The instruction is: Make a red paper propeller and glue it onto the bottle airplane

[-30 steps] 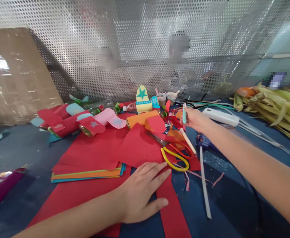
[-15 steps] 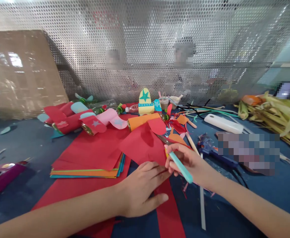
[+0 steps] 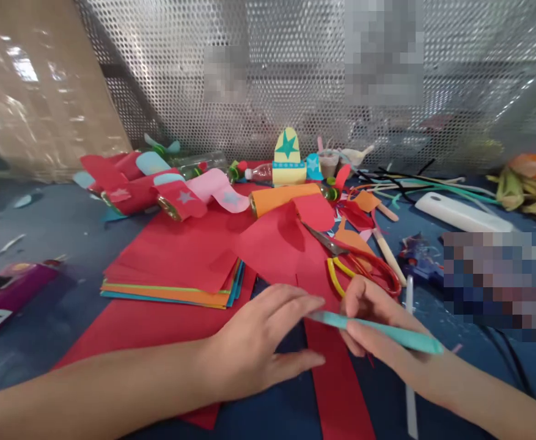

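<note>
My right hand grips a teal pen, its narrow end pointing left. The pen's tip lies close to the fingertips of my left hand; whether they touch I cannot tell. That left hand is open, thumb apart from the stretched fingers, over a red paper strip. Just beyond the hands are scissors with red and yellow handles, blades on a cut piece of red paper. To the left, a stack of coloured paper has red sheets on top.
Behind the paper stand bottles wrapped in orange, red and yellow paper. A purple device is at left, a cardboard sheet behind it. On the right are a white bar, a glue gun and a wooden stick.
My right hand has moved slightly right and turned the pen from steep to nearly level, its tip toward my left hand. The scissors' handles now show. The camera view has shifted.
</note>
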The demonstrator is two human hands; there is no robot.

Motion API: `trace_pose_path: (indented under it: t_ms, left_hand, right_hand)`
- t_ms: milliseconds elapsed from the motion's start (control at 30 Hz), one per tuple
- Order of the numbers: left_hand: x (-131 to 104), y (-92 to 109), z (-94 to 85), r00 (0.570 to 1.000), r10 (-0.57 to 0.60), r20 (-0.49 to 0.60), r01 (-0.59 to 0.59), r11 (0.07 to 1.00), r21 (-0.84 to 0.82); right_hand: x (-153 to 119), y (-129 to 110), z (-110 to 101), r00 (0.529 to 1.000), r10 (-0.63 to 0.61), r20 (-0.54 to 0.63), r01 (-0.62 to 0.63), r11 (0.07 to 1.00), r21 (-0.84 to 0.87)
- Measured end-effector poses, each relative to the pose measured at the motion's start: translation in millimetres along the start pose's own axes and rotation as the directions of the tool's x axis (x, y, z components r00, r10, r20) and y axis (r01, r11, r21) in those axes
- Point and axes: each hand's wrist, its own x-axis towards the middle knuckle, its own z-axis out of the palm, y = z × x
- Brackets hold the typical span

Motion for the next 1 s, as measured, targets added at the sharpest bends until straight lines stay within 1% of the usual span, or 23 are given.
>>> trace_pose_path:
  t_ms: [100, 167, 200, 267, 367, 467, 533, 633, 733, 800, 1000]
  left_hand:
    - [-1, 0, 4.0, 0.992, 0.122, 0.039, -0.124, 0.991, 0.058]
    - [-3, 3, 5.6, 0.978, 0.193, 0.082, -0.202, 0.972, 0.122]
    - [-3, 4, 5.8, 0.970, 0.218, 0.109, -0.232, 0.963, 0.137]
    - [-5, 8, 5.7, 0.960, 0.236, 0.151, -0.257, 0.956, 0.140]
    - [-7, 12, 6.1, 0.962, 0.223, 0.158, -0.247, 0.957, 0.154]
    - [-7, 12, 7.9, 0.961, 0.207, 0.181, -0.239, 0.955, 0.175]
    - [-5, 11, 8.7, 0.956, 0.198, 0.216, -0.235, 0.958, 0.165]
    - [-3, 11, 7.7, 0.946, 0.212, 0.246, -0.254, 0.954, 0.158]
    - [-2, 11, 5.5, 0.935, 0.240, 0.262, -0.290, 0.941, 0.173]
    - [-2, 11, 4.6, 0.931, 0.245, 0.272, -0.299, 0.937, 0.179]
    - [-3, 11, 5.4, 0.935, 0.259, 0.241, -0.307, 0.933, 0.186]
  right_hand:
    - [-5, -2, 4, 0.998, 0.045, 0.050, -0.039, 0.994, -0.106]
    - [-8, -3, 7, 0.997, 0.044, 0.071, -0.025, 0.966, -0.257]
    - [-10, -4, 8, 0.996, 0.025, 0.088, 0.007, 0.938, -0.346]
    - [-12, -7, 9, 0.991, -0.044, 0.125, 0.101, 0.860, -0.500]
    - [-13, -11, 12, 0.964, -0.195, 0.180, 0.265, 0.739, -0.620]
    - [-11, -10, 14, 0.924, -0.307, 0.228, 0.380, 0.664, -0.644]
    - [-10, -9, 15, 0.918, -0.316, 0.238, 0.391, 0.640, -0.662]
    - [-9, -8, 16, 0.915, -0.312, 0.255, 0.401, 0.633, -0.663]
    - [-9, -9, 16, 0.900, -0.338, 0.276, 0.433, 0.623, -0.651]
    - [-9, -11, 16, 0.902, -0.330, 0.278, 0.430, 0.624, -0.653]
    - [-9, -11, 14, 0.914, -0.292, 0.281, 0.406, 0.663, -0.629]
